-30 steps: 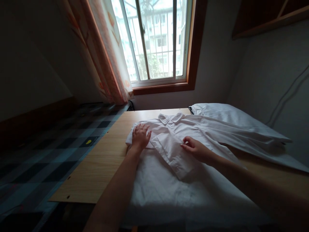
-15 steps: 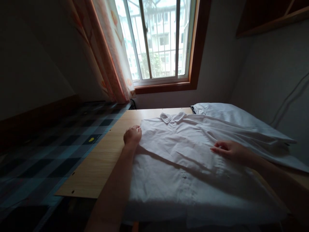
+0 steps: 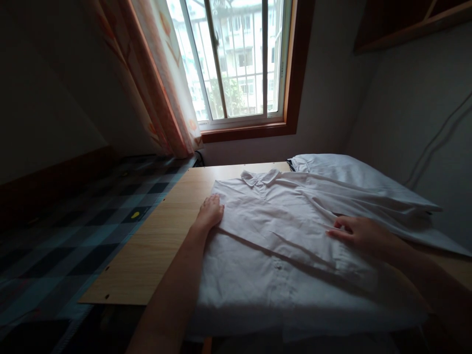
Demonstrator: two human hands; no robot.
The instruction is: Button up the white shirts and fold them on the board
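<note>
A white collared shirt point(image 3: 265, 221) lies spread out front side up, its collar at the far end and a diagonal fold running across its body. My left hand point(image 3: 211, 212) rests on the shirt's left edge, fingers laid out flat over the cloth. On the other side, my right hand point(image 3: 350, 231) has thumb and fingers pinched on the cloth near the right edge. One sleeve stretches away to the right beyond that hand. Creases gather in the cloth between the two hands.
The shirt lies on a light wooden board point(image 3: 158, 250). Dark checked bedding point(image 3: 92, 231) extends at left. More white cloth point(image 3: 354, 172) is bunched at the back right. Behind stand a window point(image 3: 239, 73) and an orange patterned curtain point(image 3: 147, 83); a wooden shelf point(image 3: 405, 37) hangs upper right.
My left hand has gone from a closed grip at the shirt's left edge to lying flatter on it, slightly nearer me. The right hand stays at about the same spot on the cloth.
</note>
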